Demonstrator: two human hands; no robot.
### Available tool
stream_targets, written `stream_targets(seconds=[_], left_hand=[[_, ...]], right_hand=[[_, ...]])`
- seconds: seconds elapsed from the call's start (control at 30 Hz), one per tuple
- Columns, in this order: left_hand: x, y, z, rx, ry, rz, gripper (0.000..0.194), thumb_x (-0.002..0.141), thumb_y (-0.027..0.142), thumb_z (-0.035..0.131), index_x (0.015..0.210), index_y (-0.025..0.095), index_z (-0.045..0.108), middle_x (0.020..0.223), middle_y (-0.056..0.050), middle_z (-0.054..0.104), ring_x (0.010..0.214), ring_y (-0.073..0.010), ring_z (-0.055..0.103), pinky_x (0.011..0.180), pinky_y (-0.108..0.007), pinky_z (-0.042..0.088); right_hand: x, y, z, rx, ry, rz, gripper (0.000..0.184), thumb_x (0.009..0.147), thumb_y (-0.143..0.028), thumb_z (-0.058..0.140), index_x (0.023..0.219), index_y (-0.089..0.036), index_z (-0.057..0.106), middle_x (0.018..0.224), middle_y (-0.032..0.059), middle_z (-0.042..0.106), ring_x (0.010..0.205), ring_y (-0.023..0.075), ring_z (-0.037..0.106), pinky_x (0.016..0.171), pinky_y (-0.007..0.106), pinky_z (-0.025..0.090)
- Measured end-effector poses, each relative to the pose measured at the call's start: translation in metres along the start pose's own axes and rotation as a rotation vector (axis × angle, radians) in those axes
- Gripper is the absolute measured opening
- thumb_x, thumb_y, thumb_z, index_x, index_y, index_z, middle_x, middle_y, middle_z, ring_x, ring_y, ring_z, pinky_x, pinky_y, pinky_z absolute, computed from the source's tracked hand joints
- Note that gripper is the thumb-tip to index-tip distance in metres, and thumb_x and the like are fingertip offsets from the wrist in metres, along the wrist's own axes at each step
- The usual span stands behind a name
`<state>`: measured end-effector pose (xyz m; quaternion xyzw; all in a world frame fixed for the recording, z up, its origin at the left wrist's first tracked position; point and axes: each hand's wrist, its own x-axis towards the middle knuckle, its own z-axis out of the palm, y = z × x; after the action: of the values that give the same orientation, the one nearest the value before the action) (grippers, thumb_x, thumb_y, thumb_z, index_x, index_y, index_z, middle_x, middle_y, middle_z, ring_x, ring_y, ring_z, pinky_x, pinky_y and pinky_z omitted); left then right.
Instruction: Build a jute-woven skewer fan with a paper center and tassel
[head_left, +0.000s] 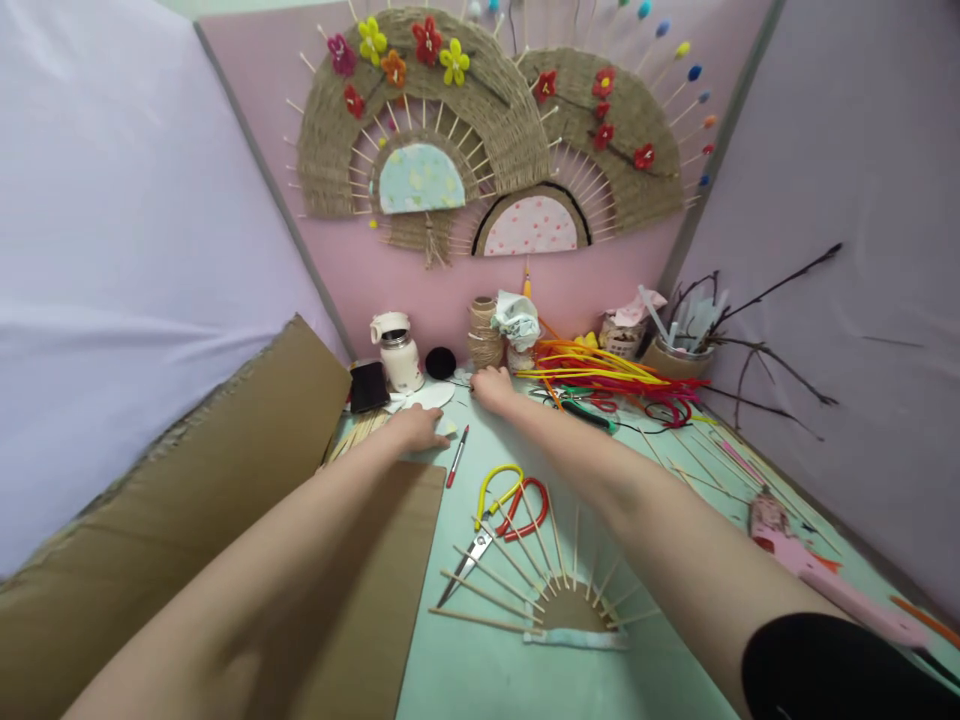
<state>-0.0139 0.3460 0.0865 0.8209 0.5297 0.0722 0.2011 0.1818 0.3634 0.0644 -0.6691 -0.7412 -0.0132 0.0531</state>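
The paper [433, 394] is white, flat and round at its right end. A small pale scrap [449, 427] lies right by it, on the near side. Both are at the far part of the bench [472, 690]. The paper is just past the left hand [416, 428], on its far side, and the scrap is at that hand's fingertips. The left hand has its fingers a bit apart, but I cannot tell if it grips the scrap. The right hand [491, 388] is bent down near the twine [486, 335]; I cannot tell if it holds anything. A pen [457, 457] lies between the arms, with scissors [491, 520] nearer.
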Motion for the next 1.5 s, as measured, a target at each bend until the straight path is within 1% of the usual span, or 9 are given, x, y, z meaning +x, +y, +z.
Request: stream_targets(seconds=[0.1,0.27,0.4,0.53,0.83,1.1,1.23,1.33,1.5], left_hand=[[0.004,-0.005,0.003,-0.088,0.022,-0.005,0.034,0.085,0.04,0.07,0.107,0.014,0.066,0.113,-0.01,0.066,0.104,-0.0245,0.064,0.092,-0.044,0.051],[0.01,-0.002,-0.004,-0.309,0.134,0.005,0.053,0.044,0.04,0.092,0.088,0.018,0.073,0.107,-0.015,0.07,0.119,-0.0403,0.055,0.099,-0.044,0.04],[0.019,0.017,-0.006,-0.612,0.221,-0.002,0.044,0.059,0.054,0.082,0.085,0.019,0.072,0.102,-0.014,0.072,0.105,-0.0321,0.062,0.093,-0.039,0.042],[0.019,0.039,0.003,-0.946,0.225,-0.051,0.054,0.063,0.064,0.075,0.088,0.016,0.071,0.091,-0.013,0.073,0.09,-0.0247,0.066,0.077,-0.033,0.045],[0.005,0.066,0.019,-1.301,0.163,-0.115,0.048,0.053,0.048,0.088,0.088,0.018,0.075,0.094,-0.007,0.074,0.082,-0.016,0.062,0.069,-0.025,0.043],[0.002,0.083,0.02,-1.4,0.239,-0.098,0.028,0.065,0.035,0.086,0.079,0.015,0.072,0.082,-0.005,0.073,0.08,-0.0159,0.064,0.073,-0.026,0.046],[0.007,0.082,0.006,-1.457,0.286,-0.103,0.013,0.084,0.028,0.071,0.082,0.017,0.064,0.084,-0.004,0.072,0.079,-0.0139,0.067,0.076,-0.028,0.05],[0.01,0.08,-0.007,-1.558,0.336,-0.115,0.01,0.093,0.022,0.059,0.084,0.017,0.06,0.079,-0.002,0.069,0.075,-0.0132,0.067,0.077,-0.031,0.054],[0.01,0.071,-0.032,-1.608,0.413,-0.097,0.016,0.096,0.017,0.052,0.082,0.016,0.059,0.059,0.005,0.053,0.048,-0.0047,0.05,0.059,-0.019,0.05]], right_hand=[[0.002,0.0,0.005,0.061,0.04,0.013,0.036,0.095,-0.035,0.061,0.125,-0.017,0.058,0.126,0.0099,0.061,0.107,0.0229,0.063,0.089,0.045,0.055],[-0.012,0.004,-0.005,0.25,0.162,-0.006,0.032,0.095,-0.035,0.059,0.122,-0.018,0.06,0.128,0.0096,0.06,0.114,0.0245,0.059,0.097,0.048,0.049],[-0.028,0.001,-0.017,0.482,0.246,0.009,0.017,0.097,-0.029,0.05,0.108,-0.02,0.062,0.113,0.006,0.069,0.114,0.0215,0.058,0.101,0.042,0.039],[-0.037,-0.007,-0.02,0.717,0.279,0.069,0.014,0.096,-0.03,0.048,0.102,-0.022,0.058,0.095,0.0007,0.072,0.091,0.0162,0.065,0.087,0.032,0.045],[-0.054,-0.017,-0.015,1.01,0.307,0.136,0.009,0.086,-0.023,0.058,0.094,-0.023,0.054,0.083,-0.0031,0.07,0.082,0.0155,0.066,0.074,0.027,0.049],[-0.068,-0.015,-0.018,0.976,0.265,0.14,0.019,0.086,-0.026,0.06,0.103,-0.026,0.051,0.085,-0.0044,0.071,0.081,0.0168,0.065,0.074,0.029,0.046],[-0.077,-0.01,-0.018,0.894,0.178,0.071,0.008,0.092,-0.023,0.054,0.099,-0.024,0.058,0.082,-0.0046,0.073,0.081,0.0152,0.066,0.075,0.027,0.043],[-0.083,-0.003,-0.015,0.783,0.108,0.019,0.018,0.095,-0.023,0.047,0.093,-0.023,0.065,0.081,-0.0029,0.074,0.085,0.0163,0.066,0.079,0.028,0.041],[-0.09,0.02,-0.006,0.535,0.01,-0.047,0.02,0.093,-0.021,0.051,0.095,-0.022,0.071,0.099,0.0042,0.076,0.096,0.0216,0.065,0.087,0.034,0.038]])
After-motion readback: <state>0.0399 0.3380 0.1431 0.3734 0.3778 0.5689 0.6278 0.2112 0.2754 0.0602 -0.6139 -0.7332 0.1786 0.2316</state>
